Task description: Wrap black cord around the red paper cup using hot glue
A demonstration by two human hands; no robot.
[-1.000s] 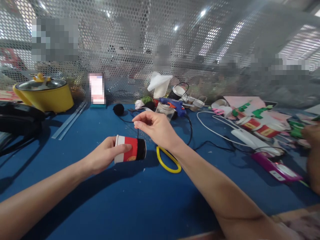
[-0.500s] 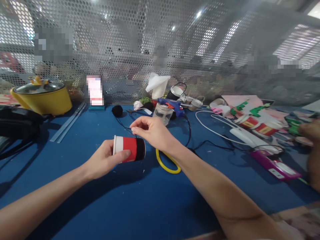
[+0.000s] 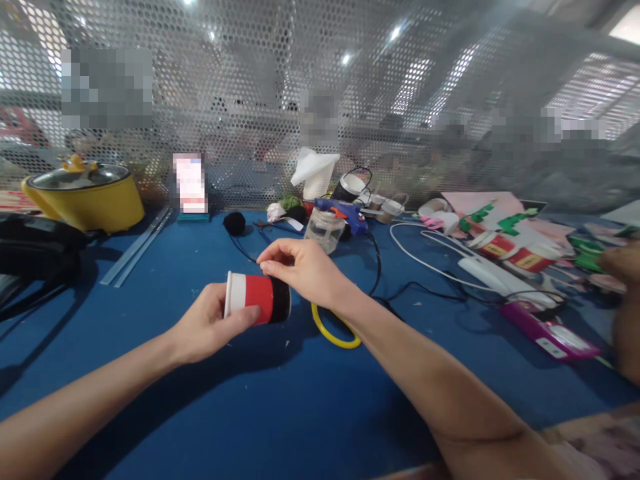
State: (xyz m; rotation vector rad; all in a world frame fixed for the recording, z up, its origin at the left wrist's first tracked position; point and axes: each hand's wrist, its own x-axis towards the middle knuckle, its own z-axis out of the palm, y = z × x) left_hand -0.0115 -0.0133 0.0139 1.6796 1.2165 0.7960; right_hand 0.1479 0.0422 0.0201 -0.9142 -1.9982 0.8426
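My left hand grips a red and white paper cup lying on its side, its far end wrapped in black yarn. My right hand hovers just above that end, thumb and fingers pinched on a thin black yarn strand. The strand runs back to a black yarn ball on the blue table. A yellow ring lies just right of the cup, partly under my right wrist.
A yellow pot stands at back left beside a black bag. A blue glue gun, clear jar, cables, decorated cups and a purple phone crowd the back and right. Another person's hand is at the right edge. A perforated metal screen closes the back.
My right hand has lowered with the yarn strand toward the cup's black end. The left hand has turned the cup slightly and kept it in about the same place.
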